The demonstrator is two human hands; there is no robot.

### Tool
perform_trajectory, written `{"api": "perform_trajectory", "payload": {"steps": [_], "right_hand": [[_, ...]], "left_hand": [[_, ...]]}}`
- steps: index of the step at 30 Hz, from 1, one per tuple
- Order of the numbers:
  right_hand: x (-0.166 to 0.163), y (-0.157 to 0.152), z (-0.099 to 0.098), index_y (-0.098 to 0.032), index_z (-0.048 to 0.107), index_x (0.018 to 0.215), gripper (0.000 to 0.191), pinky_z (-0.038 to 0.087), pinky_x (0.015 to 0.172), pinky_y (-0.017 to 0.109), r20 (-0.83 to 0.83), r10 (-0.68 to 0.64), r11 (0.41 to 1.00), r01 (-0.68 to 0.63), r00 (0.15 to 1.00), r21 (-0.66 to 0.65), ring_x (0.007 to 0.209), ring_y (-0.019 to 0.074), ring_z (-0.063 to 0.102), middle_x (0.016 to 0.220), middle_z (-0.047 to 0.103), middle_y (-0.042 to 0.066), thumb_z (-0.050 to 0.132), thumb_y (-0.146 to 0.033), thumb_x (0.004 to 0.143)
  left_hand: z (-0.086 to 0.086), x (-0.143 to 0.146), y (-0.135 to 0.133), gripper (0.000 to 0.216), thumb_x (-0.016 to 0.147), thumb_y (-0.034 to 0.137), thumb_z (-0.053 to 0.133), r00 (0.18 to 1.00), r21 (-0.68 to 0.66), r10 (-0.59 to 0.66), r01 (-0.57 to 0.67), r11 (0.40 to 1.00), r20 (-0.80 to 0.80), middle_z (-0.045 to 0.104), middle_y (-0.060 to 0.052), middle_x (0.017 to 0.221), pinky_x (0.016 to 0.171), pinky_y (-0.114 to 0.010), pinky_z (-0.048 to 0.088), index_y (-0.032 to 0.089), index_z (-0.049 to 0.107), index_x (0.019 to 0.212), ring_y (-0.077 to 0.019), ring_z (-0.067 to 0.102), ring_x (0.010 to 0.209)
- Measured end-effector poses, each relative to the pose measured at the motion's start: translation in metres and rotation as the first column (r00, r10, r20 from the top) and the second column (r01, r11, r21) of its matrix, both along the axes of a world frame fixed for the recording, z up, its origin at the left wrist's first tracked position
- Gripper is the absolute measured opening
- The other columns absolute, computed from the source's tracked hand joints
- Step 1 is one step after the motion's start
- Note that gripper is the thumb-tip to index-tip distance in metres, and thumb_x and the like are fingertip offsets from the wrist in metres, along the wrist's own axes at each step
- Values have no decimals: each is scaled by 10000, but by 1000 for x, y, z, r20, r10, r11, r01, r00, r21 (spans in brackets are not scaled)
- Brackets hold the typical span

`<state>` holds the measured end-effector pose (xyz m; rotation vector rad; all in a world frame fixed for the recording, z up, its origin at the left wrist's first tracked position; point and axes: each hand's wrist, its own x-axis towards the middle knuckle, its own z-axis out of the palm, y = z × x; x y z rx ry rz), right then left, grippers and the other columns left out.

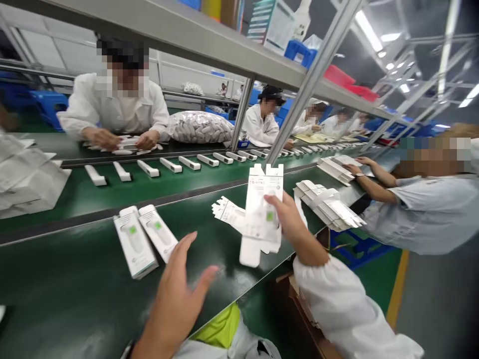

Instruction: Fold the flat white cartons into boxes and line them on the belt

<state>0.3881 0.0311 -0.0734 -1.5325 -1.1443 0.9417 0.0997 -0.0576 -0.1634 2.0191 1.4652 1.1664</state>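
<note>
I have the right hand (290,224) pinching a flat white carton blank (258,214), held upright above the green conveyor tabletop (67,279). The left hand (174,294), open with fingers spread and holding nothing, hovers near two printed white cartons (136,243) lying on that surface.

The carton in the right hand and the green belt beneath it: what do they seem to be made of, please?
The carton looks like thin, matte white printed paperboard, judging by its crisp creases. The belt looks like PVC or rubber, softly glossy; the look cannot settle which.
</note>
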Motion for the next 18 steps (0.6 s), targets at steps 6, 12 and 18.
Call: {"api": "perform_trajectory", "payload": {"steps": [6,12,18], "right_hand": [[-140,-98,-42,-327,574,1600,658,591,1208,556,-527,260,962,-267,809,63,1419,362,713,1516,751,89,680,-652,1037],[-147,-99,-36,-314,726,1467,620,541,1224,622,-614,524,791,-605,591,93,1394,387,713,1401,798,98,864,-595,932],[-142,-77,-15,-317,749,1370,782,548,1191,577,-669,622,720,-631,407,287,1317,357,709,1321,765,72,1051,-512,674]], "left_hand": [[37,15,-20,1702,599,752,1021,919,-147,-38,103,984,392,372,-291,1716,1218,-666,532,330,-174,1737,-487,508,1579],[57,-41,-57,1011,916,337,848,987,-306,-25,73,949,156,505,-164,1695,1208,-610,582,384,270,1744,-421,576,1538],[56,-44,-65,1095,891,587,876,969,-411,-98,186,893,225,526,-182,1725,1033,-530,705,369,265,1772,-456,637,1495]]}}
